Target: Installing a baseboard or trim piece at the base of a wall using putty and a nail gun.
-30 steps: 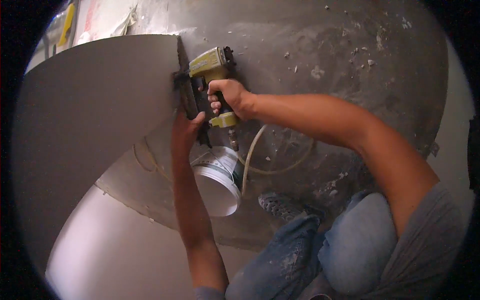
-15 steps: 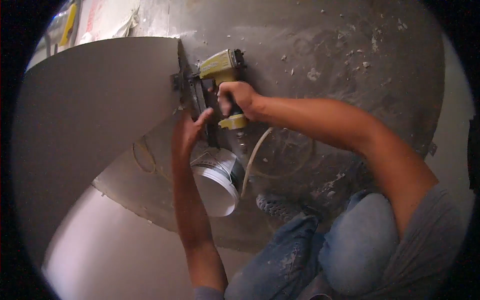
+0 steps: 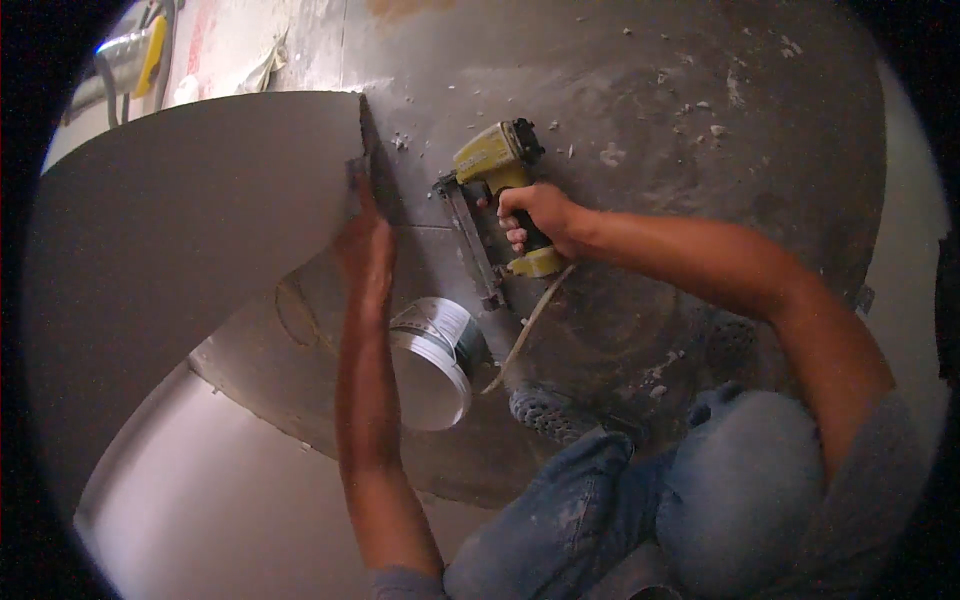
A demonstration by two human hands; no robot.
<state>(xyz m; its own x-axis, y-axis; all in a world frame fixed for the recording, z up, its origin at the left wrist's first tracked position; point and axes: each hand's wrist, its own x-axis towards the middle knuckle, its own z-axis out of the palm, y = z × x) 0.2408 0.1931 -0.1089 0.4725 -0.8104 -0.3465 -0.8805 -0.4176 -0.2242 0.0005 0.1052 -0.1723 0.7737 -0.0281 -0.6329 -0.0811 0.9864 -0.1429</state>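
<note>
My right hand (image 3: 540,220) is shut on the handle of a yellow pneumatic nail gun (image 3: 485,150), its long dark magazine angled down to the left, just right of the board. My left hand (image 3: 365,240) is at the ragged right edge of a large curved grey board (image 3: 180,230), one finger stretched up to a small dark piece (image 3: 355,172) on that edge; its other fingers are hard to make out. A white bucket (image 3: 440,380) lies on its side below the gun, beside a pale hose (image 3: 530,320).
The dusty grey floor (image 3: 700,170) has scattered white bits. A pale curved surface (image 3: 190,460) is at lower left. Metal pipework with a yellow part (image 3: 152,55) sits at upper left. My bent knees (image 3: 730,470) and shoe (image 3: 550,415) are at the bottom.
The nail gun in my right hand has moved right and a little down, away from the board edge. My left hand has left the magazine and moved up along that edge.
</note>
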